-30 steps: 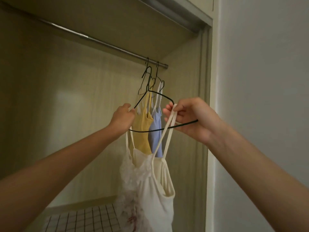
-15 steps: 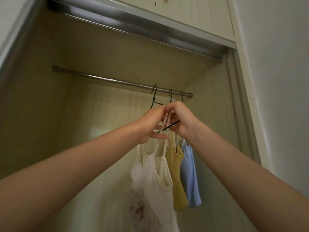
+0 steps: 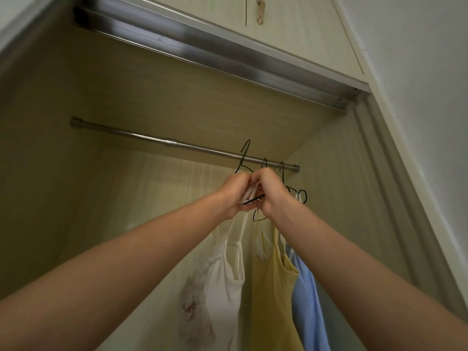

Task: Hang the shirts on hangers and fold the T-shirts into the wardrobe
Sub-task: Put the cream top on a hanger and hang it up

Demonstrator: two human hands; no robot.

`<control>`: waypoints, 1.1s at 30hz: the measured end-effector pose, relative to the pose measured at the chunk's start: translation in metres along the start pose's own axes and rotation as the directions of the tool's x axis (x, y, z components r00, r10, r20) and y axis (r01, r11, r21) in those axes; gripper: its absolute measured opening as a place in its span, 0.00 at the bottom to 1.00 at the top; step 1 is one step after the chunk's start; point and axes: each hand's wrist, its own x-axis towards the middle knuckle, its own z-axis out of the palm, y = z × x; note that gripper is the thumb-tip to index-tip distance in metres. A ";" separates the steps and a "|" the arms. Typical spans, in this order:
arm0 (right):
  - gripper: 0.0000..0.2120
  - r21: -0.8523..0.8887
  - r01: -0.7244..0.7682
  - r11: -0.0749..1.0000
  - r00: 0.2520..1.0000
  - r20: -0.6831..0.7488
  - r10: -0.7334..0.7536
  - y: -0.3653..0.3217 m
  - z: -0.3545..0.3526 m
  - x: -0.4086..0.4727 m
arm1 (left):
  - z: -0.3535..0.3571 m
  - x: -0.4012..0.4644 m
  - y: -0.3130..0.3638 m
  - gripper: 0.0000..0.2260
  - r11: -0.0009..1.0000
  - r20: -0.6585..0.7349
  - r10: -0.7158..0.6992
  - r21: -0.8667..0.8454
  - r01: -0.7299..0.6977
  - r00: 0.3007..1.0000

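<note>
Both hands are raised together just below the silver metal wardrobe rail point(image 3: 152, 137). The left hand point(image 3: 231, 193) and the right hand point(image 3: 268, 192) touch each other, fingers curled, and between them they pinch the thin black wire hanger point(image 3: 254, 198) along with the straps of the white strappy top with a red print point(image 3: 217, 274). That top hangs down from the hands, left of the other garments. The hanger's hook point(image 3: 244, 154) rises to the rail, though whether it sits over the rail or merely in front of it cannot be told.

To the right, a pale yellow strappy top point(image 3: 272, 287) and a light blue strappy top point(image 3: 307, 300) hang on their own black wire hangers at the far right end of the rail, so those two look done. The white top seems nearly hung; what remains is probably settling its straps and letting go. No folded T-shirts are in view, so that part cannot be judged.
</note>
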 end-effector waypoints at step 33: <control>0.05 -0.029 -0.016 0.999 0.984 0.176 0.020 0.046 -0.048 0.111 | 0.039 0.115 -0.060 0.12 0.999 -0.089 -0.053 0.001 0.053 0.995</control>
